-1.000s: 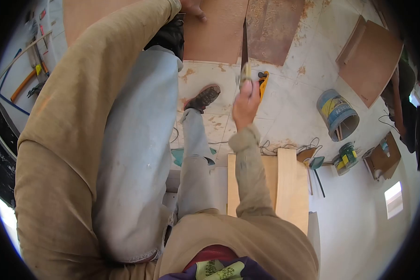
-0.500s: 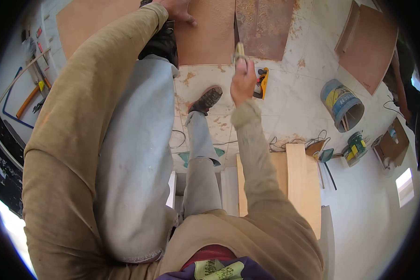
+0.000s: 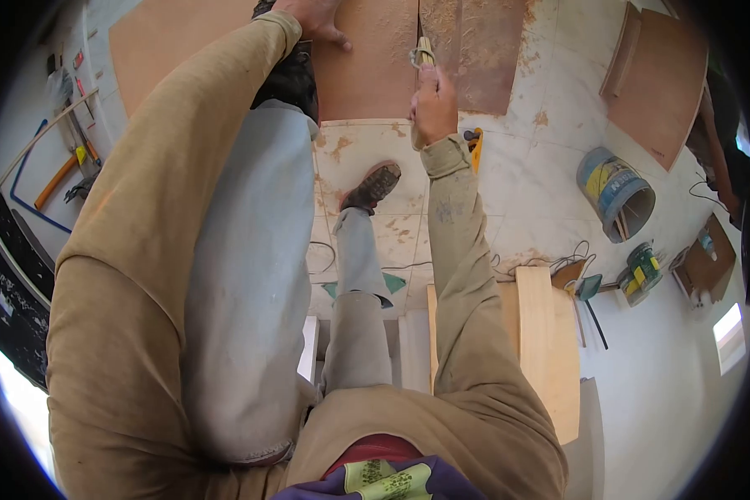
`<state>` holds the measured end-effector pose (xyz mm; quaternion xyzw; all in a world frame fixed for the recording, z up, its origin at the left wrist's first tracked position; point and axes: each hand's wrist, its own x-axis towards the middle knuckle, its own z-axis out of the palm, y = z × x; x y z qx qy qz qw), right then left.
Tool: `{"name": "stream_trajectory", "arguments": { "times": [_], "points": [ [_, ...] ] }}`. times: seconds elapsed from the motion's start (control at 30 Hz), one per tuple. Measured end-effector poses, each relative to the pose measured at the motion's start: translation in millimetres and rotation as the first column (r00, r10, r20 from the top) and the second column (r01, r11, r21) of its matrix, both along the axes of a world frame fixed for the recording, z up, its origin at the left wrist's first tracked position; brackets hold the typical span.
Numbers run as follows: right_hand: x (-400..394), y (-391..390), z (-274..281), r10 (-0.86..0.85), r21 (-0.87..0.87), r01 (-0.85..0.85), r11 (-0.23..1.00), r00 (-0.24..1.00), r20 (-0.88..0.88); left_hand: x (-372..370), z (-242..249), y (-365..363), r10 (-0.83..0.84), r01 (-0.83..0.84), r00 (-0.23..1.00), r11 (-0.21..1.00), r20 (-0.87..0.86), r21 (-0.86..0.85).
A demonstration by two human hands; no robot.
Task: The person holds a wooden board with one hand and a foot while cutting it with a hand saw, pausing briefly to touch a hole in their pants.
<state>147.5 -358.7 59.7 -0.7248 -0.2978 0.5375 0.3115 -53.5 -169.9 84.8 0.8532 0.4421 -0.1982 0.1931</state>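
My left hand (image 3: 312,17) lies on a brown wood-like sheet (image 3: 371,83) at the top of the view, thumb spread, part of the hand cut off by the frame edge. My right hand (image 3: 436,104) is closed around a tool with a pale yellowish handle (image 3: 426,52), held over the dark seam between this sheet and a darker brown sheet (image 3: 487,83) covered in shavings. The tool's working end cannot be made out. A yellow and black tool (image 3: 477,148), like a hand plane, lies on the floor by my right wrist, partly hidden.
A blue and yellow bucket (image 3: 615,196) with sticks inside lies at the right, near another brown sheet (image 3: 662,87). Light wooden boards (image 3: 542,350) and a cable (image 3: 408,267) are below. My boot (image 3: 371,187) stands on the tiles; an orange-handled tool (image 3: 56,181) is at the left.
My right hand has moved up, away from my body, along the seam with the tool. My left hand stays on the sheet. The yellow tool is now partly covered by my wrist.
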Motion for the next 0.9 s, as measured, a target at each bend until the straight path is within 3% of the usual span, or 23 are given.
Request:
{"name": "stream_trajectory", "arguments": {
  "times": [0.07,0.13,0.27,0.33,0.43,0.53,0.6,0.63,0.67,0.77,0.8,0.9],
  "points": [
    [-1.9,-52.8,3.4,-0.021,0.081,0.013,0.997,0.994,0.108,2.2,5.9,1.6,0.001,-0.001,1.000,1.000,-0.025,-0.009],
    [-7.6,-113.2,66.8,-0.079,0.007,0.078,0.997,0.991,0.107,2.1,6.4,3.5,-0.003,0.003,1.000,1.000,-0.027,-0.015],
    [-9.2,-136.7,133.1,-0.094,-0.158,0.109,0.981,0.991,0.096,-0.1,1.8,1.6,-0.003,0.003,1.000,1.000,-0.001,-0.014],
    [-3.8,-86.4,73.6,0.032,0.006,-0.035,0.999,0.963,0.269,1.3,3.4,2.0,-0.006,0.006,1.000,1.000,-0.020,-0.007],
    [-10.3,18.2,-24.1,-0.057,0.206,-0.026,0.978,0.919,0.390,1.9,2.5,-0.2,0.001,-0.001,1.000,1.000,-0.008,0.000],
    [-5.0,2.3,-35.1,-0.072,0.110,0.043,0.993,0.959,0.273,1.0,5.5,0.6,0.003,-0.003,1.000,1.000,0.017,0.003],
    [-2.4,-69.7,25.4,-0.070,-0.050,0.080,0.996,0.981,0.183,-1.4,7.2,2.6,0.006,-0.006,1.000,1.000,0.027,-0.001],
    [-6.4,-104.8,70.3,-0.034,0.003,0.035,0.999,0.967,0.251,-1.2,6.0,2.6,0.005,-0.005,1.000,1.000,0.031,-0.002],
    [-3.6,-146.2,93.9,-0.081,-0.116,0.101,0.988,0.983,0.163,-1.5,3.3,3.7,0.006,-0.006,0.999,1.000,0.033,-0.005],
    [-4.3,-146.0,115.5,-0.092,-0.142,0.111,0.984,0.987,0.131,-2.8,3.8,3.2,0.023,-0.021,0.998,0.999,0.052,-0.050],
    [-6.9,-112.9,85.5,-0.027,0.015,0.024,1.000,0.971,0.236,-2.8,1.6,-0.9,0.014,-0.012,0.999,0.999,0.041,-0.053],
    [-9.7,5.6,-24.6,-0.057,0.224,-0.038,0.974,0.914,0.402,1.2,-2.1,4.1,0.006,-0.005,1.000,1.000,0.029,-0.016]
  ]
}}
